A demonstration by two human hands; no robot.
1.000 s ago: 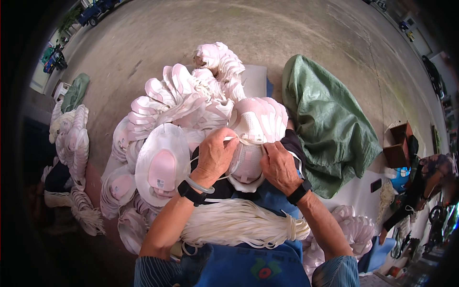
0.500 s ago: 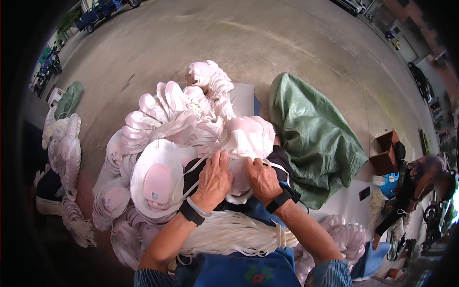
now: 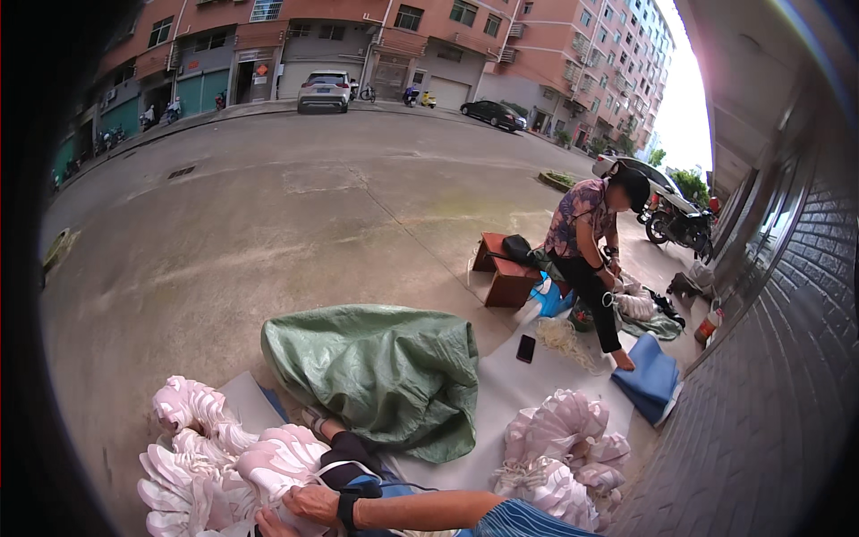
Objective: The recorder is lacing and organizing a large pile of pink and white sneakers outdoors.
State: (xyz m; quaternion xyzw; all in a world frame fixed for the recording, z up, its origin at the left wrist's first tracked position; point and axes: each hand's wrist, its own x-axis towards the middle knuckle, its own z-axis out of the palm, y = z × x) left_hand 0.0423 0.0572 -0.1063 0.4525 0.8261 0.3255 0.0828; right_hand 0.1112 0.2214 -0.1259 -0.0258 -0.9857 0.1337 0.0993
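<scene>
A bundle of pink and white shoe uppers rests on my lap, low in the head view. My right hand is closed at the near end of that bundle, fingers curled on a shoe upper. Only part of my left hand shows at the lower edge, its bent fingers on the same upper; the rest is cut off. A white lace runs out to the right of the bundle, over my dark trouser leg. More stacked uppers lie to the left.
A green woven sack lies ahead of my knees. To the right are another heap of uppers, a phone and a folded blue sheet. A person sits on a red-brown wooden seat, handling white shoe uppers.
The view has swung up and to the right, so the bundle and my hands now sit at the lower left. My left hand has mostly left the picture. The seated person shows fully.
</scene>
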